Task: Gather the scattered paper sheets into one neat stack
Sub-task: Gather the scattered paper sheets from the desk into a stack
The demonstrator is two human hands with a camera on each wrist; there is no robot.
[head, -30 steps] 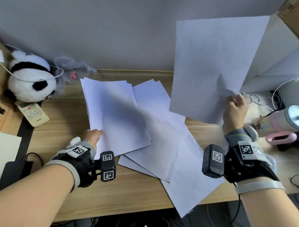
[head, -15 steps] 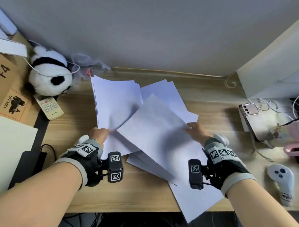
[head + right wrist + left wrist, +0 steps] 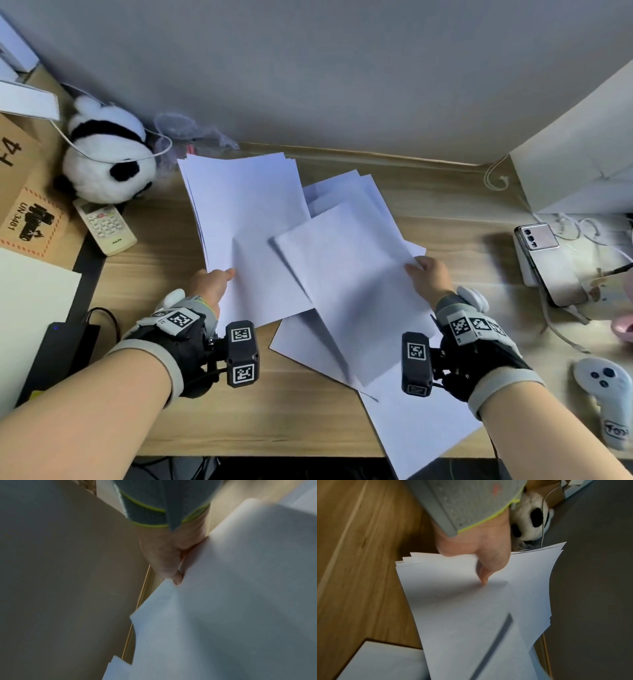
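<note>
We bring the raised sheet (image 3: 352, 284) down beside the stack (image 3: 239, 219), right hand (image 3: 428, 277) pinching its corner, left hand (image 3: 212, 284) gripping the stack's near edge, thumb on top, so one more joins.

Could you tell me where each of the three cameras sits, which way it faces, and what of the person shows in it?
Head: worn on the head, looking down at the desk; both forearms, left hand, right hand.
Left wrist: looks along the left hand, thumb on the paper stack; toy panda behind.
Right wrist: blurred, looks along the right hand pinching a sheet.
Shared: head and left wrist both show the stack and panda.
</note>
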